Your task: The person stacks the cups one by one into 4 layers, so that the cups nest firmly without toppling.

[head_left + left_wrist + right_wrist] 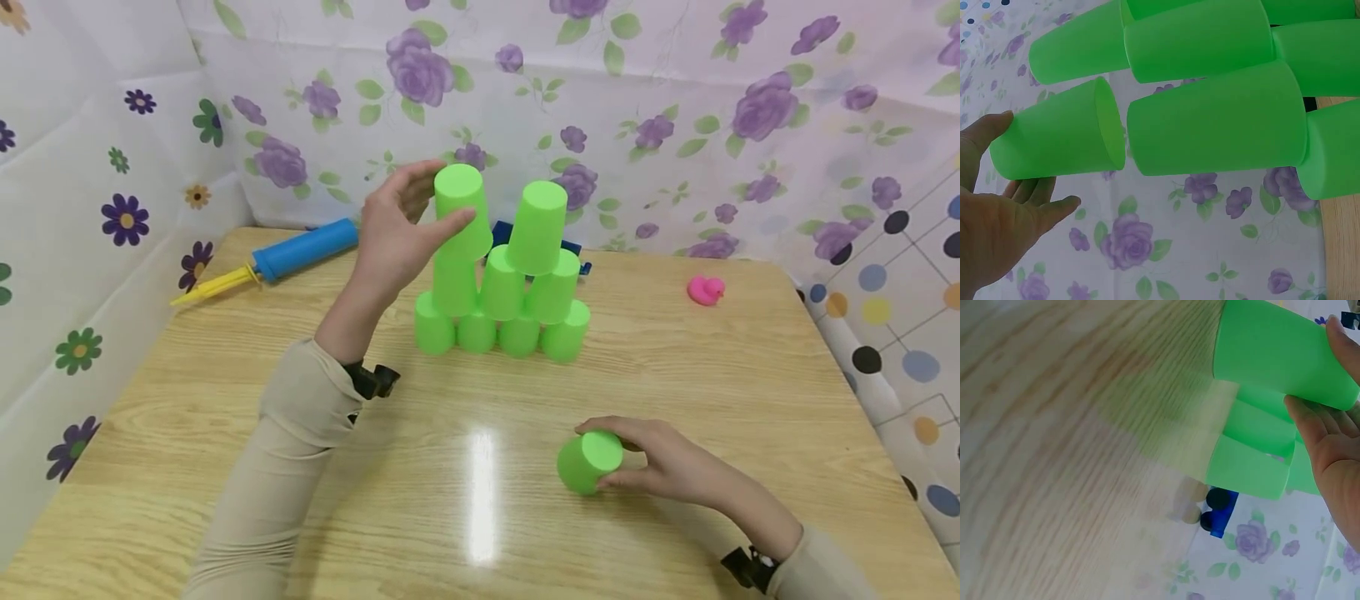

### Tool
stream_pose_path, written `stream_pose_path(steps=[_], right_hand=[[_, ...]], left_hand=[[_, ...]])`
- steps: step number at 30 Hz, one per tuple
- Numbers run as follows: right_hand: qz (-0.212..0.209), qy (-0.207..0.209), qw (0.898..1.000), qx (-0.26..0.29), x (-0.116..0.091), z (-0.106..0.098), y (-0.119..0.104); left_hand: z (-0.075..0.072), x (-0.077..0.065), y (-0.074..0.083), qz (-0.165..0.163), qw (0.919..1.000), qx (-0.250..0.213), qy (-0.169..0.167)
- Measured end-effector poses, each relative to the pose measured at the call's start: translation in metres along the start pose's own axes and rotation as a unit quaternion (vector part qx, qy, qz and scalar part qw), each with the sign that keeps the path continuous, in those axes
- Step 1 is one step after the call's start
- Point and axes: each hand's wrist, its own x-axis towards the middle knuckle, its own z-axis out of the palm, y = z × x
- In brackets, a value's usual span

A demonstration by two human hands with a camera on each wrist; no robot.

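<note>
Green plastic cups (519,335) stand upside down in a stepped stack, several in the bottom row and three in the row above. At the stack's upper left, my left hand (401,221) grips an upside-down cup (459,196) between thumb and fingers. Its rim sits just above the base of the cup below (1216,119), a thin gap showing in the left wrist view. Beside it, another cup (538,229) rests on the second row. Nearer the front, my right hand (663,462) holds a separate green cup (579,467) by its sides, base up and tilted, close to the table.
A blue toy with black wheels (1222,512) is partly hidden behind the stack. On the left lies a blue and yellow pump (303,252). A pink toy duck (706,290) sits at the back right of the wooden table (705,367). Patterned cloth (510,108) hangs behind.
</note>
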Motion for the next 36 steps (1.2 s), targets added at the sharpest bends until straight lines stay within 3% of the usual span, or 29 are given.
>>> stream_pose_path(steps=[4,11,20,36], right_hand=[[-0.008,0.005,1.0,0.002,0.0,0.001,0.001],[-0.021,0.015,1.0,0.011,0.001,0.002,0.001],[-0.04,0.03,0.999,0.008,-0.001,0.006,0.005],[-0.03,0.021,0.999,-0.01,-0.001,0.006,0.003]], left_hand=[[0.002,0.001,-0.003,-0.001,0.9998,-0.004,-0.02],[0.005,0.003,-0.007,-0.005,0.9995,-0.015,-0.027],[0.007,0.004,-0.01,-0.01,0.9973,-0.015,-0.071],[0.009,0.002,-0.015,-0.007,0.9973,-0.019,-0.07]])
